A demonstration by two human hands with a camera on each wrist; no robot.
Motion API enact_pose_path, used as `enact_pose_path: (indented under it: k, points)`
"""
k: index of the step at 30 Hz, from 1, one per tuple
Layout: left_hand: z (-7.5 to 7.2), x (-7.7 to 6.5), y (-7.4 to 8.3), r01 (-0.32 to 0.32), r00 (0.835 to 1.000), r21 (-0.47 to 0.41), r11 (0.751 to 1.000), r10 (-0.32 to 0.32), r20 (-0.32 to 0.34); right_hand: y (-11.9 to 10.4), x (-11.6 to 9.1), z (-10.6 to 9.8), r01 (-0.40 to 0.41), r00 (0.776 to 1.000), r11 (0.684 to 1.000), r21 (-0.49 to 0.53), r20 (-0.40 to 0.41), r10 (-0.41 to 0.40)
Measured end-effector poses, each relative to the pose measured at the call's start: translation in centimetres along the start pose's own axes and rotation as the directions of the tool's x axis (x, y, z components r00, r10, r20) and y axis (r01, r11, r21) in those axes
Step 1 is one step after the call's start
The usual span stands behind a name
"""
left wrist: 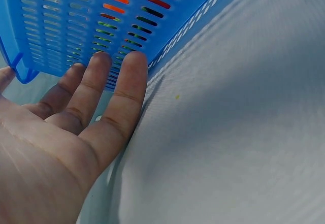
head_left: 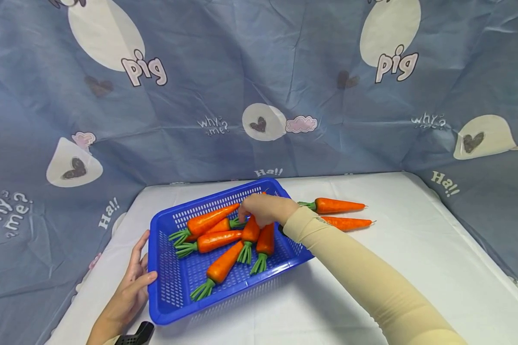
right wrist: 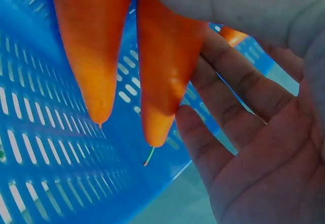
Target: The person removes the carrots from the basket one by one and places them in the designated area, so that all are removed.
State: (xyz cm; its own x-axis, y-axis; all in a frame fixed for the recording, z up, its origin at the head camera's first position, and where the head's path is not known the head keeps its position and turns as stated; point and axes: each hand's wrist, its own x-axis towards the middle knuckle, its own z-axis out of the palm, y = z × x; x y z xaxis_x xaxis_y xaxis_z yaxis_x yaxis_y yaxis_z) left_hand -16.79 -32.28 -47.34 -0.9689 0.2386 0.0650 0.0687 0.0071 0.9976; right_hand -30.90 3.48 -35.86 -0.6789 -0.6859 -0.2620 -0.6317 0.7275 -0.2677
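Observation:
A blue plastic basket (head_left: 185, 314) with slotted walls holds several orange carrots (head_left: 219, 241) with green stalks. My left hand (head_left: 131, 282) is at the basket's left side, thumb at the rim and the other fingertips (left wrist: 133, 66) against the outer wall. Inside the basket's right part, my right hand (head_left: 265, 209) pinches a carrot (right wrist: 167, 82) between thumb and fingers. That carrot's thin tip points past the fingers. Another carrot (right wrist: 94, 46) hangs beside it in the right wrist view. Under and in front of the right hand, carrots lie with stalks towards me.
Two carrots (head_left: 338, 205) lie on the white-covered table (head_left: 414, 278), right of the basket and behind the right forearm. A blue printed cloth (head_left: 276, 86) stands behind the table and along its sides. A black strap (head_left: 134, 335) sits at the left wrist.

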Motion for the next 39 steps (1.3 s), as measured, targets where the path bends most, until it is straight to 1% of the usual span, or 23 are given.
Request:
enact_pose_path:
  k: [4, 7, 14, 21, 23, 29, 31, 39]
  points:
    - [-0.05, 0.08, 0.15, -0.009, 1.000, 0.005, 1.000, 0.009, 0.006, -0.19, 0.10, 0.13, 0.009, 1.000, 0.998, -0.063, 0.003, -0.009]
    - [-0.05, 0.13, 0.22, 0.000, 1.000, 0.012, 1.000, 0.000, 0.002, -0.27, 0.06, 0.14, 0.010, 1.000, 0.995, -0.097, 0.001, -0.010]
    - [-0.05, 0.07, 0.20, 0.027, 1.000, 0.021, 0.999, -0.027, -0.015, -0.34, 0.02, 0.25, 0.007, 1.000, 0.994, -0.106, -0.007, -0.008]
    - [0.00, -0.05, 0.09, 0.024, 1.000, 0.007, 1.000, -0.024, -0.010, -0.43, -0.05, 0.38, 0.004, 1.000, 0.995, -0.096, -0.004, -0.004]
    - [0.01, -0.02, 0.09, 0.020, 1.000, -0.001, 1.000, -0.020, -0.007, -0.39, 0.02, 0.43, 0.006, 1.000, 0.994, -0.105, -0.005, -0.007]
    - [0.01, -0.02, 0.06, 0.001, 1.000, -0.012, 1.000, -0.001, 0.006, -0.48, 0.17, 0.43, 0.028, 1.000, 0.984, -0.175, 0.007, -0.027]
    - [0.01, -0.04, 0.05, -0.003, 1.000, -0.018, 1.000, 0.003, 0.010, -0.58, 0.17, 0.40, 0.021, 1.000, 0.981, -0.190, 0.010, -0.020]
    - [-0.04, -0.04, 0.01, -0.017, 1.000, -0.031, 0.999, 0.018, 0.021, -0.66, 0.41, 0.50, 0.011, 0.999, 0.990, -0.139, 0.054, -0.003]
